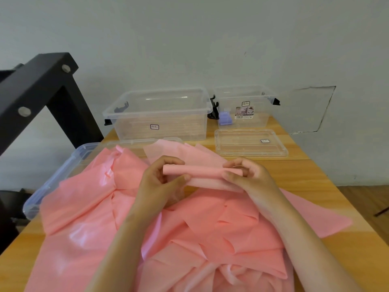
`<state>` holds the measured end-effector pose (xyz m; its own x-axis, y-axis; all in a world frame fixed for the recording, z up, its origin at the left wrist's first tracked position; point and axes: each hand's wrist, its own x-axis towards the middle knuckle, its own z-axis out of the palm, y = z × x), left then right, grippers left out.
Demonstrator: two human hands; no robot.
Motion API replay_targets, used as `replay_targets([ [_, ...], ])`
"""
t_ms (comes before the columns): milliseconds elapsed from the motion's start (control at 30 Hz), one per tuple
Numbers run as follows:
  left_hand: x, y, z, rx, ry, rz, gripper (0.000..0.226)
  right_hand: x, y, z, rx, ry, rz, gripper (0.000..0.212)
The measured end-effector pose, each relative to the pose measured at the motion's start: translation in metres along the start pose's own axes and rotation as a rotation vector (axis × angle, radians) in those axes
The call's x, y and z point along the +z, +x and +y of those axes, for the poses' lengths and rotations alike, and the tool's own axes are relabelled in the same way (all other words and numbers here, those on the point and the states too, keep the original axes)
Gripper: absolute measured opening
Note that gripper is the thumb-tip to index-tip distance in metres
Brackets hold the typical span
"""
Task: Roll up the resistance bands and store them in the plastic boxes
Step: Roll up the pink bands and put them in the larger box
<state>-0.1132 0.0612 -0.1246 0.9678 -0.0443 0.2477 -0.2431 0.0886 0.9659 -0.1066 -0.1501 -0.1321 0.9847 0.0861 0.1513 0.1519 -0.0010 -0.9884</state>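
Note:
A pink resistance band [202,172] is partly rolled into a tight tube that I hold above the table. My left hand [163,182] pinches the tube's left end and my right hand [246,175] pinches its right end. The loose tail of the band hangs down below the tube. A heap of more pink bands [88,218] covers the wooden table [336,199] under my arms. Two clear plastic boxes stand open at the back: a large box [160,114] on the left and a smaller box [244,106] on the right holding a small purple object [225,119].
A clear lid [250,143] lies flat in front of the smaller box. Another clear lid [63,171] lies partly under the bands at the left edge. A black metal frame [42,95] rises at the left. A grey wall stands behind the table.

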Motion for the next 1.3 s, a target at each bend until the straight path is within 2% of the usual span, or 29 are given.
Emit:
replay_targets([
  [67, 0.001, 0.0, 0.0, -0.003, 0.007, 0.0, 0.015, 0.001, -0.001, -0.002, -0.051, 0.012, 0.041, 0.013],
  [267, -0.004, 0.002, -0.009, 0.03, 0.24, -0.045, 0.01, 0.001, 0.0, -0.004, -0.123, 0.029, 0.077, 0.015],
  [467, -0.007, 0.003, -0.008, 0.026, 0.176, -0.065, 0.023, 0.001, 0.001, -0.002, -0.127, 0.011, 0.078, 0.017],
  [633, -0.005, 0.003, -0.01, 0.004, 0.197, 0.004, 0.008, 0.0, 0.001, -0.001, -0.095, 0.033, 0.017, 0.023],
  [667, -0.006, 0.003, -0.01, -0.013, 0.184, 0.019, 0.01, 0.001, 0.001, -0.001, -0.063, 0.04, 0.018, 0.025],
  [767, -0.005, 0.002, -0.009, -0.053, 0.172, 0.023, 0.017, 0.001, 0.001, 0.001, -0.015, 0.027, 0.093, 0.015],
  [867, -0.004, 0.002, -0.01, -0.062, 0.189, 0.003, 0.016, 0.0, 0.001, 0.0, -0.037, 0.029, 0.121, 0.01],
  [1100, 0.001, 0.0, -0.012, -0.039, 0.3, -0.014, 0.012, -0.001, 0.0, -0.004, -0.092, 0.053, 0.032, 0.018],
  [1300, 0.001, 0.0, -0.013, -0.003, 0.277, -0.011, 0.022, 0.002, -0.001, -0.001, -0.101, 0.046, 0.031, 0.016],
])
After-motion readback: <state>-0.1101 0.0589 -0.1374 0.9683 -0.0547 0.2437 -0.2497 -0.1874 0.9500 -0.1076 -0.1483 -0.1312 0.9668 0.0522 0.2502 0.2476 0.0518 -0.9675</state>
